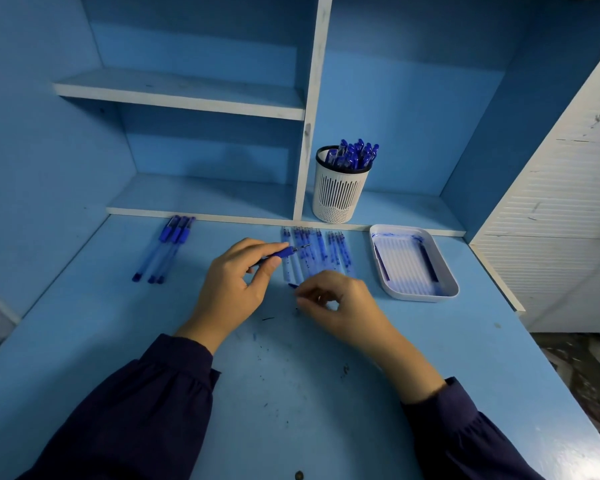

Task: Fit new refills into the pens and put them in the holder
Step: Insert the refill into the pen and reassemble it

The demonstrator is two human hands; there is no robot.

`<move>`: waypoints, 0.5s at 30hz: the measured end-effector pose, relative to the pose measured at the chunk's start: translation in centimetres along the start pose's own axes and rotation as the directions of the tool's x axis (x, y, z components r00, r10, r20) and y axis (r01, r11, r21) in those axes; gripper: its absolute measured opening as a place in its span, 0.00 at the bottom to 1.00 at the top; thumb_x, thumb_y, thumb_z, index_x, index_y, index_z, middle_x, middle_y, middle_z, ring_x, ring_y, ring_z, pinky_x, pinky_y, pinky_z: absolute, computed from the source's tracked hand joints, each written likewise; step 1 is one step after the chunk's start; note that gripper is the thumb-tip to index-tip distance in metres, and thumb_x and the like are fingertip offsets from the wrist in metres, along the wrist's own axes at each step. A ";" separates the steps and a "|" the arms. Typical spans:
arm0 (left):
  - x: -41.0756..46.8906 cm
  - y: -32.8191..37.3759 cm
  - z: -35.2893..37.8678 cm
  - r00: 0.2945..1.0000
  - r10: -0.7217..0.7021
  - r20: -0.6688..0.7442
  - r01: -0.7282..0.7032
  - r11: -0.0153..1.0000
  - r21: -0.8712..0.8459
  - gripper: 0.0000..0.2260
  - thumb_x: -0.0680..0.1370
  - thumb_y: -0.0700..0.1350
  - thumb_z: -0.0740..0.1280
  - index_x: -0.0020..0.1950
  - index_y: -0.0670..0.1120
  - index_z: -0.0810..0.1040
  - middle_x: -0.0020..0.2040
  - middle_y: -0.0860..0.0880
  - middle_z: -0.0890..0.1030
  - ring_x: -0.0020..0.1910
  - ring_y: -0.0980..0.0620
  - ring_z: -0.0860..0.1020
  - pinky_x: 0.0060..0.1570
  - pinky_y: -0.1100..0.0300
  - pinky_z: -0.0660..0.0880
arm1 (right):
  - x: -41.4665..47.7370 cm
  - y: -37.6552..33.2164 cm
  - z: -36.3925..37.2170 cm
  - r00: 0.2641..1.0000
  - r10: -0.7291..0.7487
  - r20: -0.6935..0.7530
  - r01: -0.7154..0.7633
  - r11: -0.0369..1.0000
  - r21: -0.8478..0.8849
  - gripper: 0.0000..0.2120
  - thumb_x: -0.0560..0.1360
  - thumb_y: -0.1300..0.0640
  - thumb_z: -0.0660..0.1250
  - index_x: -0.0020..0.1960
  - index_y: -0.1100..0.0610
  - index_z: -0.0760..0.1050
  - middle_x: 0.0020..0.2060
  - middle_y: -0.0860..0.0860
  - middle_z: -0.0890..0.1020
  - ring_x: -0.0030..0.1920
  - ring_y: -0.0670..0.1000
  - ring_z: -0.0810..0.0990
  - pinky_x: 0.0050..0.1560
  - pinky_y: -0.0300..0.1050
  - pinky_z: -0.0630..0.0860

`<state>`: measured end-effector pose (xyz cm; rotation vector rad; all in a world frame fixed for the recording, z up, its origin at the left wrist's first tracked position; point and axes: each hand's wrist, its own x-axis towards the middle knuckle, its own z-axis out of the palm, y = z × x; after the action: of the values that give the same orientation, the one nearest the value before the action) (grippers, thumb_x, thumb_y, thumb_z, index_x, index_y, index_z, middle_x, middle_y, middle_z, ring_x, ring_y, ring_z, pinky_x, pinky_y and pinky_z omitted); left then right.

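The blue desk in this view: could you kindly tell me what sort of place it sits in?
Probably a study nook or small stationery workbench: the desk has built-in shelves, a white holder full of pens stands at the back, and refills lie in a row beside a tray.

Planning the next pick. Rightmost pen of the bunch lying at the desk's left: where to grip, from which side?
Pinch the rightmost pen at its dark sleeve near the far end, coming from above and the right. It lies flat with the other pens tight against its left, so only top and right flank are free; the sleeve probably slips less than the clear barrel.
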<state>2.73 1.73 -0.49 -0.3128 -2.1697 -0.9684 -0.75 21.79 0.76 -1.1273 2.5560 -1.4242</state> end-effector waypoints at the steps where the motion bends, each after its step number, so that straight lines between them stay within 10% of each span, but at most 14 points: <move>1: 0.0 0.0 0.0 1.000 0.001 -0.001 -0.001 1.000 -0.003 0.11 0.80 0.42 0.67 0.61 0.44 0.82 0.51 0.53 0.81 0.47 0.54 0.79 0.44 0.55 0.78 | -0.1 0.1 0.3 0.999 -0.045 0.029 0.046 0.998 -0.040 0.06 0.72 0.64 0.71 0.49 0.58 0.82 0.42 0.48 0.81 0.40 0.44 0.79 0.45 0.31 0.73; 7: -0.2 -0.2 0.1 1.000 -0.005 0.009 0.005 1.000 0.005 0.11 0.80 0.42 0.67 0.61 0.44 0.82 0.51 0.53 0.81 0.47 0.54 0.79 0.44 0.54 0.78 | 0.0 0.4 0.7 0.992 -0.122 0.036 0.125 0.988 -0.095 0.05 0.74 0.64 0.70 0.48 0.58 0.82 0.43 0.49 0.81 0.41 0.45 0.78 0.46 0.36 0.75; 15: -0.3 0.0 0.2 0.999 -0.012 0.048 0.011 1.000 0.019 0.11 0.80 0.43 0.66 0.60 0.45 0.83 0.50 0.55 0.80 0.46 0.61 0.77 0.44 0.62 0.76 | 0.8 -0.3 -1.0 0.888 0.240 -0.392 -0.063 0.908 0.414 0.04 0.74 0.65 0.71 0.44 0.57 0.80 0.36 0.47 0.82 0.36 0.44 0.77 0.39 0.34 0.73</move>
<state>2.85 1.90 -0.77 -0.3177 -2.2254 -0.9552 -1.54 21.98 1.82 -0.5770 2.3513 -2.2189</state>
